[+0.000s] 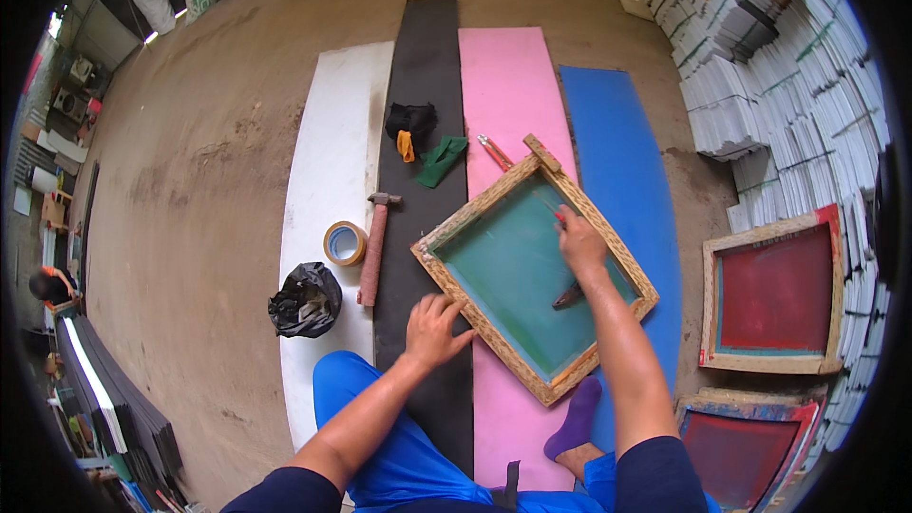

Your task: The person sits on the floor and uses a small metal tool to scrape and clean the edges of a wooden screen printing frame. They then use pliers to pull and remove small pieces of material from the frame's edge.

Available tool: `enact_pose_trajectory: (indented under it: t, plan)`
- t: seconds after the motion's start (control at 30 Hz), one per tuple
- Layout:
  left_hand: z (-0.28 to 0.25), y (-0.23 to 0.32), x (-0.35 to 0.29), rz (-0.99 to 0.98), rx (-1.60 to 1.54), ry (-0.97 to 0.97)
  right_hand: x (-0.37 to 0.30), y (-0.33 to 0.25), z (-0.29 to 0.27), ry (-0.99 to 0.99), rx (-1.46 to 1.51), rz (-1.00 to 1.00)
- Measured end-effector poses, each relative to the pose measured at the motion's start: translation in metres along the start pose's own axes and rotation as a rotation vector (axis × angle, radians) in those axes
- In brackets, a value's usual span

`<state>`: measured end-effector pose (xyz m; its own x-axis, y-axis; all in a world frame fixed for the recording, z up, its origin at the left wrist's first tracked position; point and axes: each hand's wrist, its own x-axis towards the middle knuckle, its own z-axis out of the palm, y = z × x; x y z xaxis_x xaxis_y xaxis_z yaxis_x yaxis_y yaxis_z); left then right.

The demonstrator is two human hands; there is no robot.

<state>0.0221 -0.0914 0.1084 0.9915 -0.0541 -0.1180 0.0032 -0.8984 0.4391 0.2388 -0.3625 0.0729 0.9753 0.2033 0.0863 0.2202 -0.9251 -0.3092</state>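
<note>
Hands: left (435, 331) half-open touching one frame (499, 346), right (581, 245) closed on one red-tipped object (559, 217).

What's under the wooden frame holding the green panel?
The wooden frame lies across parts of the black mat, pink mat and blue mat, which show around its edges. The green panel covers whatever is directly beneath, so that cannot be seen.

Short navy cloth sleeves (655, 475) flank bright-blue cloth trousers (408, 442), a flat black strap (512, 484) on these, a purple sock (574, 418) past one leg.
</note>
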Motion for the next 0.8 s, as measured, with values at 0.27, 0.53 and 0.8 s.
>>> enact_pose_trajectory:
  t: [0.27,0.53,0.8]
  plan:
    - [0.015,-0.031,0.053,0.434,0.122,-0.138,-0.029,-0.087,0.035,-0.092,0.358,0.015]
    - [0.022,-0.026,0.023,0.517,-0.051,-0.078,0.028,-0.117,0.027,-0.066,0.191,-0.031]
    - [0.045,-0.025,0.014,0.556,-0.121,0.026,0.152,-0.144,0.076,-0.166,-0.174,0.126]
